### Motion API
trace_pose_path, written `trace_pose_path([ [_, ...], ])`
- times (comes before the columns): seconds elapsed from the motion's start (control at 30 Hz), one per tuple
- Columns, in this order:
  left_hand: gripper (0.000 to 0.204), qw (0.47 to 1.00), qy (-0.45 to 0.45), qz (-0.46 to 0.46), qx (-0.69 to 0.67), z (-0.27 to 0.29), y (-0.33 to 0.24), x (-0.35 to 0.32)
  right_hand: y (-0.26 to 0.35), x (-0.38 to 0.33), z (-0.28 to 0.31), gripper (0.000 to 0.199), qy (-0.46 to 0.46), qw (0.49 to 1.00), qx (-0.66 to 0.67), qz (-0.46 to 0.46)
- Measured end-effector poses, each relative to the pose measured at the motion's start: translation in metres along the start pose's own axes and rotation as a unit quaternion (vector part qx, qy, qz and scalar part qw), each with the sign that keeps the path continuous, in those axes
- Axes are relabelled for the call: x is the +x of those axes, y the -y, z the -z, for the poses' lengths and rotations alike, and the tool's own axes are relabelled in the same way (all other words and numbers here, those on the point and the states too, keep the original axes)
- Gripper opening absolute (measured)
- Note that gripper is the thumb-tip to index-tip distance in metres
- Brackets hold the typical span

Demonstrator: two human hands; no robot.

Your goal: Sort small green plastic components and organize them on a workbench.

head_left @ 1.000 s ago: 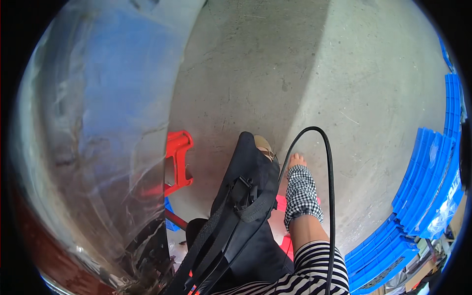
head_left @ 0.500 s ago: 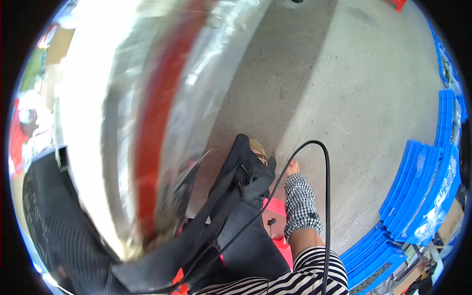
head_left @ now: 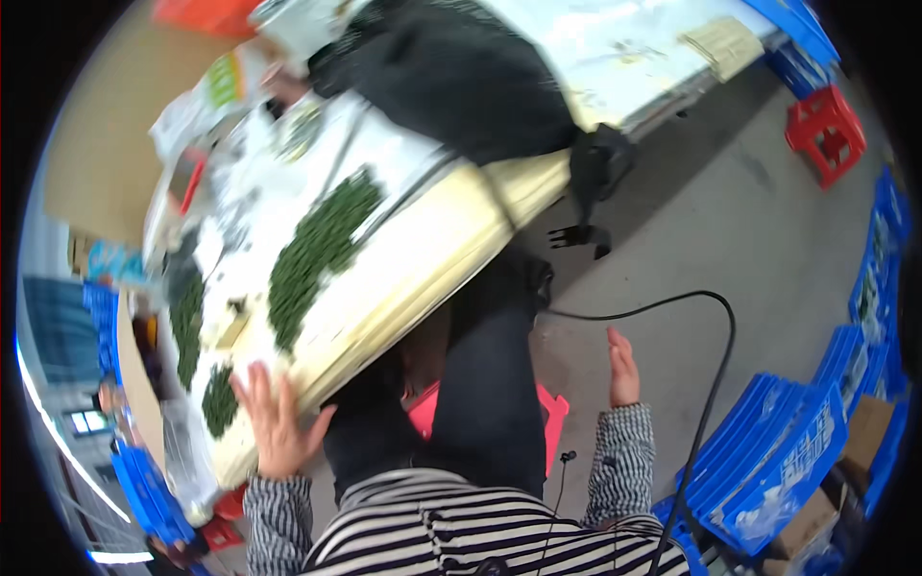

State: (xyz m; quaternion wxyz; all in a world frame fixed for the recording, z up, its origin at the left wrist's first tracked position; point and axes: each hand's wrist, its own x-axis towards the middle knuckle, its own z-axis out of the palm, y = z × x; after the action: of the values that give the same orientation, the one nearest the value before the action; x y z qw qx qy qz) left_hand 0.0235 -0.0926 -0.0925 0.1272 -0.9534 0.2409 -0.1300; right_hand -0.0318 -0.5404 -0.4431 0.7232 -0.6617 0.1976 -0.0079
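My left hand is open, its fingers spread over the near edge of the white-topped table. Beside its fingertips lies a small cluster of dark green pieces. A longer dark green pile stretches further up the tabletop; what the pieces are is too blurred to tell. My right hand hangs to the right of my thigh with fingers stretched out and nothing in it. On the far part of the table sits a black bag, its strap and black buckle dangling past the edge.
A black cable loops from near my knees past my right arm. I sit on a pink stool. Blue plastic crates are stacked at the right, and a red stool stands at the far right.
My view has swung to the table, which now fills the left and top. My left hand has come into sight. The blurred red-and-clear thing and black chair at the left are gone from view.
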Motion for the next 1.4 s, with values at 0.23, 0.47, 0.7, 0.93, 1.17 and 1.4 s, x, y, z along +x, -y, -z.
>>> trace_pose_path([
  [0.23, 0.104, 0.991, -0.081, -0.011, -0.109, -0.005, 0.01, 0.004, 0.155, -0.093, -0.05, 0.042, 0.189, 0.94, 0.268, 0.093],
  [0.47, 0.088, 0.978, -0.088, 0.07, -0.175, 0.025, 0.01, -0.016, 0.321, -0.069, -0.18, 0.039, 0.393, 0.853, -0.044, 0.34],
  [0.7, 0.079, 0.964, -0.056, 0.101, -0.241, 0.02, -0.003, -0.008, 0.359, 0.007, -0.269, 0.028, 0.209, 0.76, -0.331, 0.518],
  [0.93, 0.099, 0.957, -0.077, 0.158, -0.231, 0.002, -0.02, 0.024, 0.369, 0.006, -0.292, 0.026, 0.176, 0.736, -0.342, 0.557],
  [1.17, 0.105, 0.94, -0.128, 0.156, -0.274, -0.011, -0.012, 0.051, 0.367, -0.015, -0.324, 0.052, 0.17, 0.694, -0.374, 0.591],
  [1.4, 0.103, 0.946, -0.053, 0.116, -0.299, 0.005, 0.019, 0.016, 0.371, -0.027, -0.341, 0.049, 0.213, 0.621, -0.451, 0.605],
])
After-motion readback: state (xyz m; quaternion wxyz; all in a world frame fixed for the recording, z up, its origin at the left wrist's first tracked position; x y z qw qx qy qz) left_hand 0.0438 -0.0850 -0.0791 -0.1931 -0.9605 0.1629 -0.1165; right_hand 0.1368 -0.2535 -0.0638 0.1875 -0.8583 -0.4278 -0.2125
